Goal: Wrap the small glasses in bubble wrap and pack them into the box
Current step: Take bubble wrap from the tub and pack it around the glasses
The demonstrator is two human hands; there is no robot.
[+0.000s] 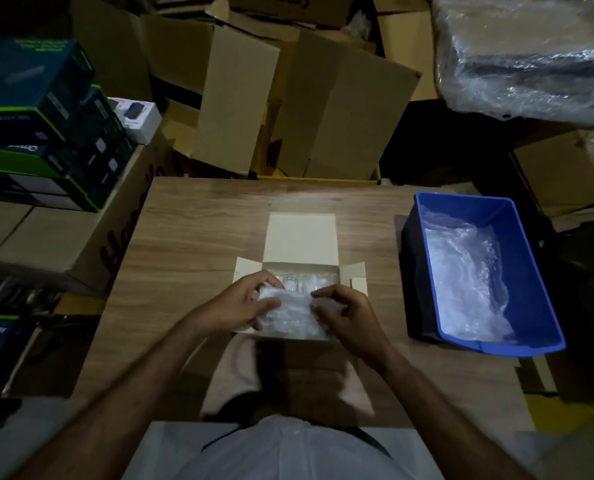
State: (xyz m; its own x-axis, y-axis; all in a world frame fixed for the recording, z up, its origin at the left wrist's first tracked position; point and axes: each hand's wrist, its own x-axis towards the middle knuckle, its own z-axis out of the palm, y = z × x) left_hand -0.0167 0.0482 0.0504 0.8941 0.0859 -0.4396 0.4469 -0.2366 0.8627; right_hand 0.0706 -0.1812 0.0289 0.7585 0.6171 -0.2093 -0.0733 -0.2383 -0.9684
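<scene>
I have a bubble-wrap bundle (288,311) between both hands, over the near half of the open box (300,271); what is inside the bundle is too blurred to tell. My left hand (243,303) curls its fingers over the bundle's left end, and my right hand (344,311) pinches its right edge, so each grip is closed on the wrap. Behind my fingers, a small glass (292,283) and more wrapped shapes sit in the box. The box rests mid-surface (191,237), lid flap lying open away from me. To the right, a blue bin (534,289) holds loose bubble wrap (461,282). Cardboard cartons (288,98) crowd beyond the surface.
</scene>
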